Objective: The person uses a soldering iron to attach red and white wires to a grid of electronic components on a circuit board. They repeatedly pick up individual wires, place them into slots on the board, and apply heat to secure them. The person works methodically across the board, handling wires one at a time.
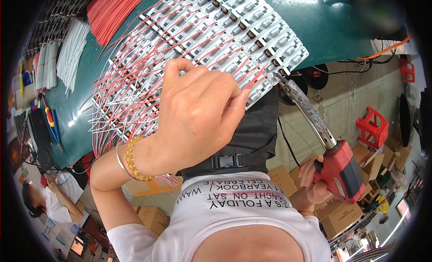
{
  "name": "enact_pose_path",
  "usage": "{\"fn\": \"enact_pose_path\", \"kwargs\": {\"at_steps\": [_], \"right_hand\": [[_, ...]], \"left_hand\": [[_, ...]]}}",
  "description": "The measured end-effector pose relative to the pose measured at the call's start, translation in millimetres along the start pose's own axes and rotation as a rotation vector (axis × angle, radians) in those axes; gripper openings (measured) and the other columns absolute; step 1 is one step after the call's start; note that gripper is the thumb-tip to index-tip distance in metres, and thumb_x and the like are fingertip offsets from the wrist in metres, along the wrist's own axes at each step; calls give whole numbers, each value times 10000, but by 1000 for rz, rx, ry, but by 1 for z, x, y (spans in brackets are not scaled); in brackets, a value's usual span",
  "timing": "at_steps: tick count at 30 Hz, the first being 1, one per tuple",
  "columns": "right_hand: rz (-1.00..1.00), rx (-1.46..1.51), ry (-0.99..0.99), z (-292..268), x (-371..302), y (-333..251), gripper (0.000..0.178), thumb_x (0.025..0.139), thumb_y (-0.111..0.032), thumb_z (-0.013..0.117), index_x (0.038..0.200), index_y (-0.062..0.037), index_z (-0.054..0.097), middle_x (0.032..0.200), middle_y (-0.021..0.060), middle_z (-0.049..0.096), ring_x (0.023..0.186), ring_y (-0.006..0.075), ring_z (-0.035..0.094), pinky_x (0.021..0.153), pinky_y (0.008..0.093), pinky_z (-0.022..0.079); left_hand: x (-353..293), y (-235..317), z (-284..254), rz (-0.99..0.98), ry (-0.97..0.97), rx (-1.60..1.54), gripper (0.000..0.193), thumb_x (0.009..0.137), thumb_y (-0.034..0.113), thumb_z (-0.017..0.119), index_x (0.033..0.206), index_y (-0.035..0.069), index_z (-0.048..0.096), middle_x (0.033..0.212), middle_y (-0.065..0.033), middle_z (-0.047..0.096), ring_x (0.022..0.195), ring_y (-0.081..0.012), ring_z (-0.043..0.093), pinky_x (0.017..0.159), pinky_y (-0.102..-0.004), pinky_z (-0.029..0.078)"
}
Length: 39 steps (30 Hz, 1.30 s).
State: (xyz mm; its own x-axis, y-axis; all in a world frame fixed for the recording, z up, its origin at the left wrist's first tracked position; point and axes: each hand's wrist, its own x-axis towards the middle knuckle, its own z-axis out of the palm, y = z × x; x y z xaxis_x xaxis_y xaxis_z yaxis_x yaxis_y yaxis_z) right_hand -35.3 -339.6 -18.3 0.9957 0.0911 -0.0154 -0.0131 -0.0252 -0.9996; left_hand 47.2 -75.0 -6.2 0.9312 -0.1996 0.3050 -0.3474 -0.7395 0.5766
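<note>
A panel of small white circuit boards (252, 32) lies on the green table, with rows of red wires (211, 42) attached and white-ended wires fanned out to the left. Over its near edge, my left hand (193, 109) is closed, thumb and fingers pinching a red wire (257, 77) that runs toward the panel's right corner. My right hand (312, 181) is wrapped round the grip of a red and black soldering gun (344, 172). The gun's tip (280, 78) meets that corner, near the wire end. Whether it touches the solder pad is too small to tell.
Bundles of red wires (112, 12) and white wires (74, 50) lie on the table (333, 34) at the far left, near a red-and-yellow-handled tool (49, 118). A red stool (372, 127) and cardboard boxes (344, 219) stand right. Another person (58, 194) sits left.
</note>
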Motion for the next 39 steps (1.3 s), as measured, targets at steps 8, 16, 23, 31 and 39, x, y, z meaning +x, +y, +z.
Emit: {"fn": "enact_pose_path", "kwargs": {"at_steps": [8, 16, 23, 31, 39], "right_hand": [[-6, 21, -31, -6, 0, 2, 769, 821, -554, 554, 1236, 71, 385, 476, -20, 430, 385, 102, 408, 431, 245, 355], [-25, 155, 5, -20, -15, 14, 793, 807, -571, 562, 1248, 55, 357, 481, -23, 436, 406, 109, 425, 455, 248, 368], [-25, 125, 16, -12, -14, 14, 721, 806, -564, 569, 1161, 47, 426, 488, -27, 434, 409, 113, 426, 458, 254, 382], [-27, 28, 66, -16, -17, 24, 529, 805, -472, 631, 902, -11, 390, 500, 24, 454, 435, 130, 470, 433, 238, 387], [-2, -18, 98, -19, -20, 24, 599, 806, -556, 574, 978, 2, 441, 494, -11, 439, 416, 114, 440, 445, 247, 380]], "left_hand": [[0, 0, 0, 1, 0, 0, 159, 696, 12, 706, 651, 72, 565, 568, -7, 509, 518, -172, 468, 664, -328, 334], [4, 7, -8, -39, -44, -116, 139, 665, 11, 706, 693, 70, 583, 793, -39, 580, 717, -201, 516, 699, -326, 339], [2, 9, 0, -31, -76, -28, 148, 666, 5, 701, 699, 76, 576, 791, -34, 590, 748, -202, 520, 738, -325, 328], [2, 8, 1, 0, -72, -17, 147, 664, 8, 703, 695, 73, 575, 785, -35, 590, 744, -202, 516, 732, -322, 330], [1, 6, -1, -5, -73, -21, 144, 664, 11, 704, 698, 70, 577, 787, -39, 589, 747, -206, 513, 733, -325, 330]]}}
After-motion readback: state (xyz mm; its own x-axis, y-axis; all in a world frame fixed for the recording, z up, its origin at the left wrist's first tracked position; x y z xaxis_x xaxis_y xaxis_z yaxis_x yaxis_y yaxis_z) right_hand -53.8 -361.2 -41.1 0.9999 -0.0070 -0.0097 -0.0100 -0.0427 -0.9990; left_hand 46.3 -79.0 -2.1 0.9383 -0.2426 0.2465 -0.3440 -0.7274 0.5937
